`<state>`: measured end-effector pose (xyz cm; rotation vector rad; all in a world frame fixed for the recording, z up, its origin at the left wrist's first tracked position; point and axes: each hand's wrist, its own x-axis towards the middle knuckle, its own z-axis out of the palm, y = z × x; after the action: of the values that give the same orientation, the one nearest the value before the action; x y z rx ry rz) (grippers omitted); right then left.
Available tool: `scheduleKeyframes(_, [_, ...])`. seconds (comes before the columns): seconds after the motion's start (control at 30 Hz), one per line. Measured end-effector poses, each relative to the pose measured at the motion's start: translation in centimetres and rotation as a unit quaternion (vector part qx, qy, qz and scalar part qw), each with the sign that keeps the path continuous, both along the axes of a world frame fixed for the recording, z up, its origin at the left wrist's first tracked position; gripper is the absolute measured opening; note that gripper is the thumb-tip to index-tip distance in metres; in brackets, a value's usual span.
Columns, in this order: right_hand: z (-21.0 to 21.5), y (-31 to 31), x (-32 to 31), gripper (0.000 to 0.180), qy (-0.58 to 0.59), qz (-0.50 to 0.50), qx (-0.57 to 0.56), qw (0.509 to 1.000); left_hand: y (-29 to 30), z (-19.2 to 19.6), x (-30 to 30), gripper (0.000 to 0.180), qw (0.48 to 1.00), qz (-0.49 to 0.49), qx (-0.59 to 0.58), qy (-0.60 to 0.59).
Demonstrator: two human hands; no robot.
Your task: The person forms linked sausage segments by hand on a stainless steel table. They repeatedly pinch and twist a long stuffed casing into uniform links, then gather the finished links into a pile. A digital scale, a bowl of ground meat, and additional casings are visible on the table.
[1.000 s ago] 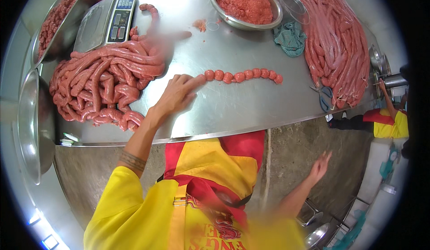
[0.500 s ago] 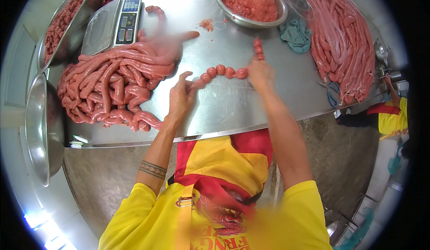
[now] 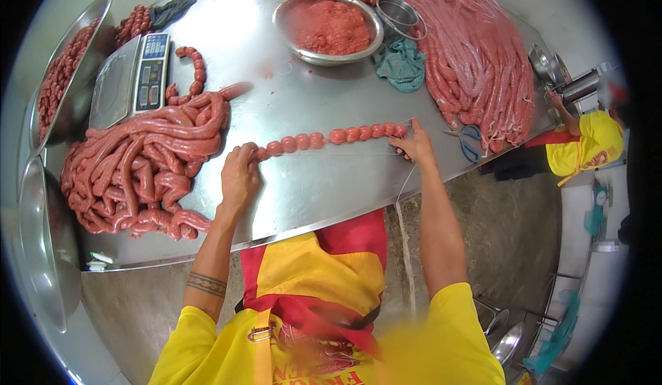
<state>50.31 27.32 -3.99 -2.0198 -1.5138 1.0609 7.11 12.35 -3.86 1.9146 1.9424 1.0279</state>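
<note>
A string of small round sausage links [image 3: 316, 141] stretches in a nearly straight line across the steel table, between my hands. My left hand [image 3: 241, 177] is closed over its left end. At the other end my right hand [image 3: 418, 146] has its thumb raised beside the last link and its other fingers curled round a thin white string. That string [image 3: 404, 181] trails from the right hand over the table's front edge; a thin strand also runs below the links toward the left hand. Left of my left hand lies a heap of long filled sausage casings [image 3: 148, 157].
Behind the heap stand a digital scale [image 3: 148, 75] and a short linked sausage [image 3: 198, 71]. A bowl of minced meat [image 3: 376, 37], a teal cloth [image 3: 401, 66], more long sausages [image 3: 476, 54] and blue-handled scissors [image 3: 470, 144] lie right. Steel bowls [image 3: 41, 247] line the left edge; another person [image 3: 583, 144] stands right.
The linked sausage, curved before, now lies nearly straight between my hands. My hands are farther apart, and the right one has opened from a fist to a raised thumb. The view has shifted.
</note>
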Motion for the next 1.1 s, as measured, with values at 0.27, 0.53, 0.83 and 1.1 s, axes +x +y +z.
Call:
scheduleKeyframes(0.27, [3.7,-7.9,8.4,0.103,0.167,0.013,0.029,0.985,0.1,0.8,0.2,0.035,0.998,-0.042,0.041,0.038])
scheduleKeyframes(0.53, [-1.9,-40.2,24.2,0.074,0.135,-0.010,-0.232,0.963,-0.1,1.4,-0.1,0.052,0.960,-0.181,-0.046,0.208])
scheduleKeyframes(0.83, [3.0,-33.3,28.0,0.081,0.662,-0.251,0.351,0.612,-0.2,0.5,-0.9,0.061,0.985,-0.148,-0.055,0.069])
scheduleKeyframes(1.1, [2.6,0.2,-5.9,0.034,-0.422,0.275,-0.011,0.864,-1.0,0.0,-0.3,0.077,0.977,0.039,-0.082,-0.194])
